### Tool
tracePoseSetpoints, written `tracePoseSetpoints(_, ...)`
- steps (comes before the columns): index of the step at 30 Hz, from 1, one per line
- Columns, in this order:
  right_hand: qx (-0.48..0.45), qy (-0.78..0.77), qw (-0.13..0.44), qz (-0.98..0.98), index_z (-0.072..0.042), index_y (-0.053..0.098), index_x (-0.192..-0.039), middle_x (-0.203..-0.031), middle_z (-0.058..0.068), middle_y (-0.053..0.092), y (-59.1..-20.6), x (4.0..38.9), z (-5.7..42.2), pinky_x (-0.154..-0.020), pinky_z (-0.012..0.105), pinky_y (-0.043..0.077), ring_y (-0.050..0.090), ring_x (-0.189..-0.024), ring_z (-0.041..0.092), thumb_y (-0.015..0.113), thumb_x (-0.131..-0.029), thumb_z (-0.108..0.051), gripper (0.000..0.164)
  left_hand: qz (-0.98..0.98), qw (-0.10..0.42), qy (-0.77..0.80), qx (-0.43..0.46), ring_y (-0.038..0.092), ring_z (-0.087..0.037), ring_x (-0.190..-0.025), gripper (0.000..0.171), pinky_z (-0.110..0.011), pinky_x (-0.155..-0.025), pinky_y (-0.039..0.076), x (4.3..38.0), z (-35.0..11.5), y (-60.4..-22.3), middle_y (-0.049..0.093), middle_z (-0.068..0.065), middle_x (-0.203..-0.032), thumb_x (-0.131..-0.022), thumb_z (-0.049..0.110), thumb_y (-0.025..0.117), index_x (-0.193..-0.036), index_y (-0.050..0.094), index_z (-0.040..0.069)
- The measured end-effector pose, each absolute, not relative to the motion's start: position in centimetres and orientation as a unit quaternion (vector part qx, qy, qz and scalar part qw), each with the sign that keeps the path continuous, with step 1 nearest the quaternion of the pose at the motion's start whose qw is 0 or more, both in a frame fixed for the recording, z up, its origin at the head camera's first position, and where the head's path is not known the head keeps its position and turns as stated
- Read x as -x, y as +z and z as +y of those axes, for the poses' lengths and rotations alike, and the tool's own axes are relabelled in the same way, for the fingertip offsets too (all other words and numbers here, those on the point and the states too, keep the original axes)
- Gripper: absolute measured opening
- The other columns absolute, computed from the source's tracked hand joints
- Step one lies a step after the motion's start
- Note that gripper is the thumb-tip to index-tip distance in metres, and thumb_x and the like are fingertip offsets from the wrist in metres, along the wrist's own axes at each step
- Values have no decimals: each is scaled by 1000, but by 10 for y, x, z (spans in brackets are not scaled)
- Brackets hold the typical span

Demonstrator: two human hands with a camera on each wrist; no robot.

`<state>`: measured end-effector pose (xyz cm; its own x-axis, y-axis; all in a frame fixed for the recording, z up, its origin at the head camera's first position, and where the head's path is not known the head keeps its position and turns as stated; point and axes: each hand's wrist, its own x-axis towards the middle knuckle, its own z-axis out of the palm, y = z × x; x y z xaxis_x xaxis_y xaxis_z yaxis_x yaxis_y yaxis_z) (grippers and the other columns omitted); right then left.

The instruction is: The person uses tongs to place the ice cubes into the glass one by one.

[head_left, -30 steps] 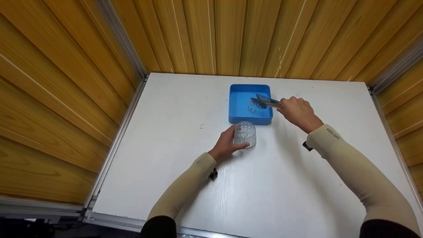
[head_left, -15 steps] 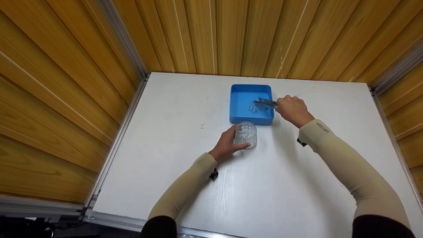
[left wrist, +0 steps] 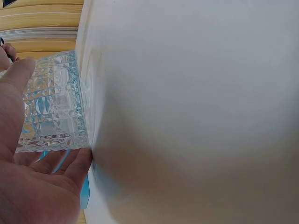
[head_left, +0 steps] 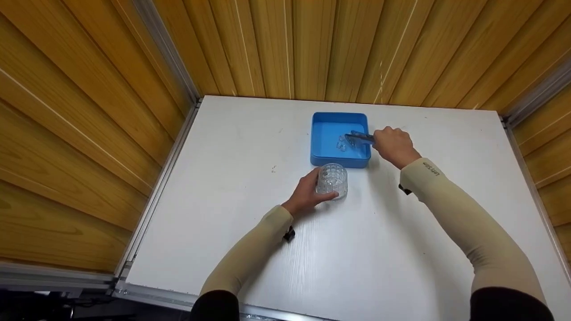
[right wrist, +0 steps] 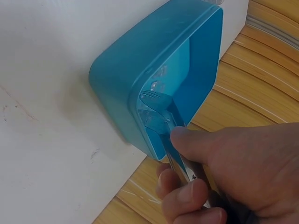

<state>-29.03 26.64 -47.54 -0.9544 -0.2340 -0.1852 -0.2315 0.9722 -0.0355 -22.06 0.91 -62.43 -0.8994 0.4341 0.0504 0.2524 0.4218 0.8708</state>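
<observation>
My left hand grips a clear cut-glass tumbler, which stands upright on the white table just in front of a blue square box. In the left wrist view, my thumb lies on one side of the tumbler and my fingers on the other. My right hand holds metal tongs, thumb on one arm and fingers curled round the other. The tong tips reach down inside the box beside several clear cubes. Something clear shows between the tips; whether it is pinched, I cannot tell.
The white table is edged by a metal frame at its left. Wood-patterned walls rise behind it and at both sides. The box walls surround the cubes on all sides.
My right hand has moved slightly left and toward me, and the tong arms have come closer together, lower in the box. My left hand stays in place round the tumbler.
</observation>
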Motion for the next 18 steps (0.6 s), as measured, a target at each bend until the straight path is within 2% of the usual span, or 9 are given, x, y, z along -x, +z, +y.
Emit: tracePoseSetpoints(18,117,-16,109,987,10,65,-121,-99,27,66,-484,292,269,-85,56,57,63,-84,37,68,-100,-12,30,834,87,505,-205,53,-11,-130,92,-27,-110,42,220,8,-624,57,-1,-145,-83,47,85,-155,40,12)
